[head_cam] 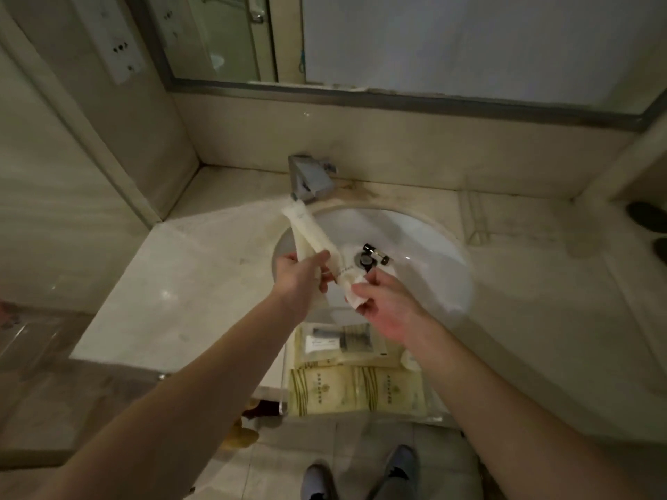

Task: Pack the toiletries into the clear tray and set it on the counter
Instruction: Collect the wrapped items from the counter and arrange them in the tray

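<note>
Both hands share one load over the sink basin (426, 247): the left hand (301, 274) has its grip curled round the lower part of two cream toiletry tubes (312, 236), which slant up and away toward the faucet (310, 178), while the right hand (388, 301) pinches a small white wrapped piece (355, 294) at the tubes' near end. Whether that piece is a cap or a separate packet cannot be told.

By the look of it, the step in hand is the packing: the tubes are lifted and not yet laid down. The next move calls for bringing them toward the person and down, flat, into the clear tray (285, 384).

That tray sits nearer the person than the basin, directly below both hands, overhanging the front edge of the table (187, 294). It already holds pale yellow sachets (355, 391) along its near side and a clear packet with a dark comb (341, 341) on the basin side. Setting it fully on the table comes last.
</note>
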